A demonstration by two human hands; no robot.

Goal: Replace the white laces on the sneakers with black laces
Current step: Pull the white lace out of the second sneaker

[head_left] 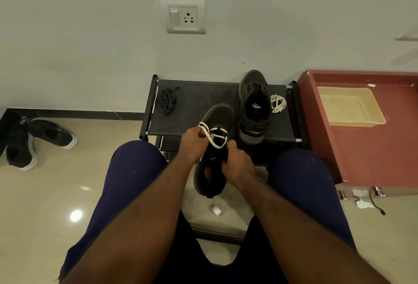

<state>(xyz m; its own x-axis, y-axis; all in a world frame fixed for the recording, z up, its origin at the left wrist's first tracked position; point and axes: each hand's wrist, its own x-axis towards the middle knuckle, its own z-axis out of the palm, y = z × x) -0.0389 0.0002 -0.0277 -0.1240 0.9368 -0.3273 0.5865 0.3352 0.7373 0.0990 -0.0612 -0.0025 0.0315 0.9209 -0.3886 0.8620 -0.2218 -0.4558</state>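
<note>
Pale wall behind, with a switch-and-socket plate (186, 16) high up; glossy beige floor (45, 204) below, open to the left save for a dark pair of shoes (38, 141) near the skirting. Against the wall, a low black rack (192, 123) with a fabric top, hemmed on the right by a maroon cabinet (373, 159) carrying a yellow tray (350, 107); free fabric across the rack's middle. On the rack's left, black laces (167, 100) in a loose bundle; on its right, the second sneaker (254, 104), toe to the wall, with a coiled white lace (278, 103) just beside it near the right rail. Inside that shoe, a white logo on the insole, too small to read. Between the knees, over the rack's near edge, the held sneaker (220, 114), toe pointing away, its white lace (217, 136) partly threaded. Left hand (192, 143): fingers (200, 133) curled, pinching a loop of that lace. Right hand (239, 166): fingers wrapped round the shoe's collar, gripping it
</note>
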